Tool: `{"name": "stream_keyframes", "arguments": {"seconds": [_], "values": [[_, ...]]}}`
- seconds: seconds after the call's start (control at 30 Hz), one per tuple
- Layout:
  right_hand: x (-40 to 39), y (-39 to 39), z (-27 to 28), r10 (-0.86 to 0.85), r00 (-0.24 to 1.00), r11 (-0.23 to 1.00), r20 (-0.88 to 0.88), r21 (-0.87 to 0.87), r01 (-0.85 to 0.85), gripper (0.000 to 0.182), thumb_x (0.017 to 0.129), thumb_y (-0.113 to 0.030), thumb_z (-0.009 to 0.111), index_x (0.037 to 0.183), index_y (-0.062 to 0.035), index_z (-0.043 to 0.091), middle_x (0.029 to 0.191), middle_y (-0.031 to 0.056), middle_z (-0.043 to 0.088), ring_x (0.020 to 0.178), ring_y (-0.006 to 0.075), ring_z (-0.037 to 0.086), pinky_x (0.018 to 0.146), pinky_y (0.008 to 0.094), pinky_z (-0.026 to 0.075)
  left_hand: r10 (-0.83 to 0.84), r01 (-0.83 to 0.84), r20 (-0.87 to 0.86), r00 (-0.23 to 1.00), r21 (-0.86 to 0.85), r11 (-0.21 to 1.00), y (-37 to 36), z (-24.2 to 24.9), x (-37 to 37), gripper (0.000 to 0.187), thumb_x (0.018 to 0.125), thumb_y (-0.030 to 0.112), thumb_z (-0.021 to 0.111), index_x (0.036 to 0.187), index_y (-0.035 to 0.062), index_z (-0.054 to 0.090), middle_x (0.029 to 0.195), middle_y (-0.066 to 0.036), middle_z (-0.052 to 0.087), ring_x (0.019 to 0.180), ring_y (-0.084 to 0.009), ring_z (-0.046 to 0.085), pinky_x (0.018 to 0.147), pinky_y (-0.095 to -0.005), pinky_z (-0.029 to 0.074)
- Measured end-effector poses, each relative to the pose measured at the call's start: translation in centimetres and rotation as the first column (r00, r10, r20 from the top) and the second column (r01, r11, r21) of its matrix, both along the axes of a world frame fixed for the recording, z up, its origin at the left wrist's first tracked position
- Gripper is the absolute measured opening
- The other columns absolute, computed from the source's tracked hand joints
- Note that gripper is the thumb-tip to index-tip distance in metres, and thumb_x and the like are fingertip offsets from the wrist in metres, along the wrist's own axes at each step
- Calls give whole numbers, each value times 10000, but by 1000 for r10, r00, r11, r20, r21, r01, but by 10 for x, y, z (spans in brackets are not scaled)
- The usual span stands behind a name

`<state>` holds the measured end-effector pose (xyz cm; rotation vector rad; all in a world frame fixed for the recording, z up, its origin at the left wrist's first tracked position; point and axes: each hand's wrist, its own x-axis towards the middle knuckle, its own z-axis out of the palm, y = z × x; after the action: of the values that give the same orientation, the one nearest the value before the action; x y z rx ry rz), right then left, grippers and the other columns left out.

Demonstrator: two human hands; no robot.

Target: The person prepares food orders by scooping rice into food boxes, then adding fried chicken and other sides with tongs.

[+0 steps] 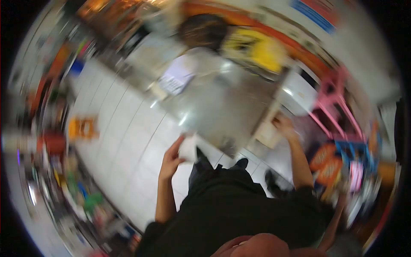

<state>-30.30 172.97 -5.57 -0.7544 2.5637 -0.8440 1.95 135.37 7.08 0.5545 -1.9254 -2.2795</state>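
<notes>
Here's the left hand (172, 157), pinching a white piece (188, 148) near the metal table's (218, 107) edge! Over by a pale board (268, 130), the right hand (286, 125) blurs; I can't tell whether it's holding anything.

Likely a working kitchen, steel-topped table (239, 96), white tiled floor (124, 141)

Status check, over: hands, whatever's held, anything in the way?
Left hand holding white item, too blurred to identify. Right hand at pale panel, contact unclear. Pink stool off right, not between the hands.
</notes>
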Motion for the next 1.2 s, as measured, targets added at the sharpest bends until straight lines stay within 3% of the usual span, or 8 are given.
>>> {"name": "stream_keyframes", "arguments": {"seconds": [0.13,0.23,0.33,0.37,0.43,0.5,0.8,1.2], "values": [[-14,-3,26,298,948,901,-107,361,-242,344,737,-355,602,957,-91,615,945,178,627,869,359,598,753,440,464,132,-134,-155,979,-3,991,-20,67,3,785,669,-120,474,1411,35,267,1371,-69,405,1059,-108,510,850,-237,423],[-11,7,53,65,960,970,-272,245,4,396,762,-241,605,1098,-34,575,924,193,621,911,363,577,785,428,456,211,-232,-274,938,-48,972,-53,94,12,804,665,-120,487,1417,45,257,1362,-73,412,1020,-111,526,840,-238,426],[-12,3,87,140,831,973,-538,232,-14,373,812,-170,600,1150,-17,562,968,150,633,888,289,605,775,367,470,205,-277,-381,902,-145,950,-107,103,29,815,663,-112,503,1421,55,253,1388,-92,380,1011,-120,533,833,-246,431],[11,-34,132,-244,932,966,-267,17,258,361,834,-159,594,1162,-15,554,998,120,626,888,241,600,769,329,469,200,-289,-411,889,-167,943,-122,104,32,821,664,-110,504,1425,58,242,1398,-100,365,1017,-126,531,836,-252,432],[35,-89,164,-546,832,829,97,-78,553,349,856,-147,587,1175,-12,546,1029,89,618,888,193,595,763,292,469,202,-303,-428,881,-182,936,-151,115,47,827,666,-107,504,1428,61,230,1408,-108,349,1023,-132,529,840,-258,432],[43,-136,170,-299,953,863,46,-413,291,359,879,-167,582,1202,-22,522,1079,49,586,854,116,559,730,237,457,205,-280,-385,900,-148,948,-177,131,60,843,660,-129,511,1426,12,189,1413,-112,328,1071,-153,517,910,-276,409],[84,-356,148,70,925,888,375,-445,113,412,834,-56,621,1213,29,484,1150,124,545,1046,191,526,885,277,433,252,-377,-456,854,-205,903,-273,149,98,865,650,-116,519,1431,15,170,1417,-134,314,1072,-155,516,919,-291,413],[69,-587,135,309,896,800,320,-596,-63,410,806,-36,625,1197,-11,507,1112,101,561,1063,174,509,901,302,405,170,-377,-486,857,-367,851,-446,160,46,889,657,-80,542,1442,48,146,1468,-127,244,1061,-150,508,865,-287,433]]}}
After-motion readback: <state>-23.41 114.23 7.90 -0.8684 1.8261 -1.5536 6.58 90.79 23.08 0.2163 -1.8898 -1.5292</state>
